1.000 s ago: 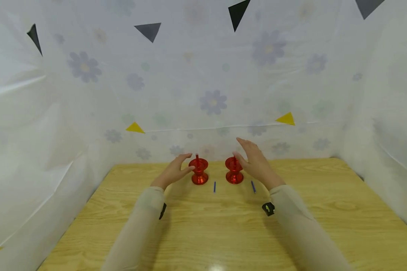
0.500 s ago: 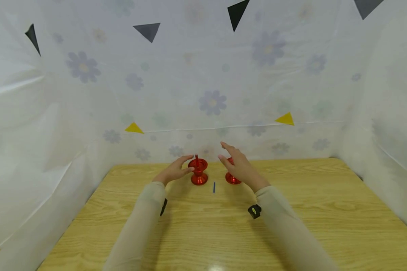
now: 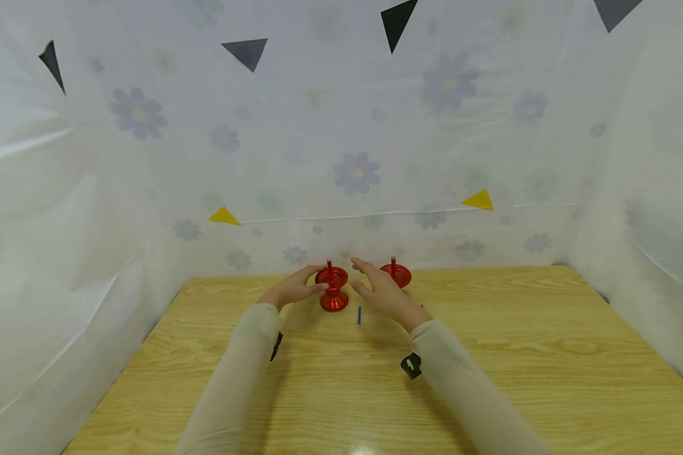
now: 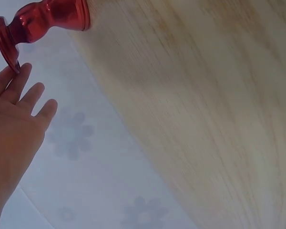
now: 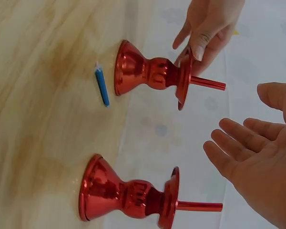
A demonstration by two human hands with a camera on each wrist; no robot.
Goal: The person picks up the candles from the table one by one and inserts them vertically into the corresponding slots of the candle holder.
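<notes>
Two red metal candle holders with upright pins stand near the table's far edge. My left hand (image 3: 295,288) pinches the dish rim of the left holder (image 3: 334,289) between thumb and fingers; the right wrist view shows that hand (image 5: 207,28) on that holder (image 5: 150,74). My right hand (image 3: 377,289) hovers open between the two holders with fingers straight, holding nothing. It hides the base of the right holder (image 3: 396,273). A thin blue candle (image 3: 359,315) lies on the wood just in front of the left holder.
The wooden table (image 3: 341,392) is enclosed by a white flowered plastic sheet (image 3: 353,170) at the back and both sides. A second blue stick (image 3: 422,306) barely peeks out beside my right wrist.
My right hand has moved left, from the right holder's far side to the gap between the two holders. The left hand has stayed on the left holder.
</notes>
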